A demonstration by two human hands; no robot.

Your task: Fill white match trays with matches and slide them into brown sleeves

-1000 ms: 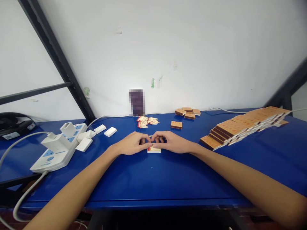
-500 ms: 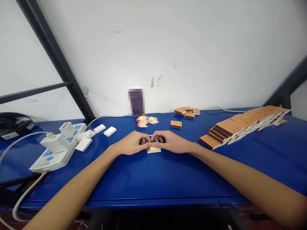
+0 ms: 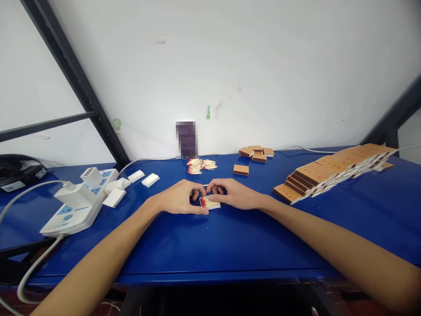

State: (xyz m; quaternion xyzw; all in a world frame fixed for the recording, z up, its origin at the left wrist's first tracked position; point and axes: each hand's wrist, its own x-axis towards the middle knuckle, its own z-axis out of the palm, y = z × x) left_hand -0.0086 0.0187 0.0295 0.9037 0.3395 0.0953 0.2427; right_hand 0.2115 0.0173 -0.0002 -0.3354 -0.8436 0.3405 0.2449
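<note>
A small white matchbox tray (image 3: 215,206) lies on the blue table between my hands. In it are wooden matches (image 3: 210,202), their red heads toward the left. My left hand (image 3: 180,197) is curved round the tray's left end, thumb along the near edge and fingers bent at the far side. Over the right part, my right hand (image 3: 237,194) has its thumb on the matches and its fingers curled behind the far edge. Part of the tray is hidden under that thumb. Beyond the hands, a loose pile of matches (image 3: 196,166) rests on the table.
Several white trays (image 3: 151,180) sit at the left near a power strip (image 3: 85,215) with chargers and cables. One brown matchbox (image 3: 241,170) lies ahead, with a small heap of matchboxes (image 3: 259,157) behind. Stacked matchboxes (image 3: 315,173) stretch along the right. A pixelated dark object (image 3: 187,140) stands by the wall.
My left thumb has moved off the matches, down to the tray's near edge, uncovering more red heads. The tray is turned slightly. My right hand has stayed almost in place.
</note>
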